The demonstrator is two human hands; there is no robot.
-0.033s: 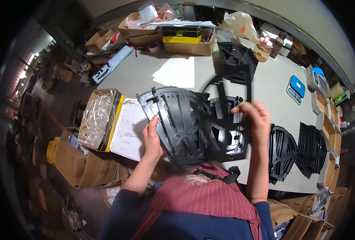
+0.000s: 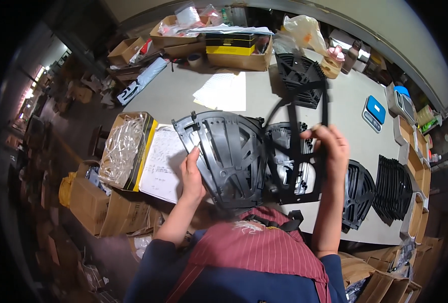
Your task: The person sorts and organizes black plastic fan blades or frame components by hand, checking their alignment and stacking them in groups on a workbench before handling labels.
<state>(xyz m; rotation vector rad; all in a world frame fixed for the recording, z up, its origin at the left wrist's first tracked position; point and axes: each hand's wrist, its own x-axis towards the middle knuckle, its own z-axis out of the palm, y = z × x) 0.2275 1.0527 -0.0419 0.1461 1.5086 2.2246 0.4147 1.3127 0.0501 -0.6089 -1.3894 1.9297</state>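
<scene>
While both hands (image 2: 264, 161) grip black plastic parts (image 2: 229, 156), the grey table (image 2: 345, 101) holds cardboard boxes (image 2: 239, 53) and papers (image 2: 221, 91).

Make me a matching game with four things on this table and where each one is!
Things:
1. fan-shaped black plastic panel
2. thin black frame
3. blue scale
4. box of clear plastic bags

Places:
A. far right part of the table
B. in the left hand
C. left table edge, beside a paper sheet
D. in the right hand

Pairs: 1-B, 2-D, 3-A, 4-C
</scene>
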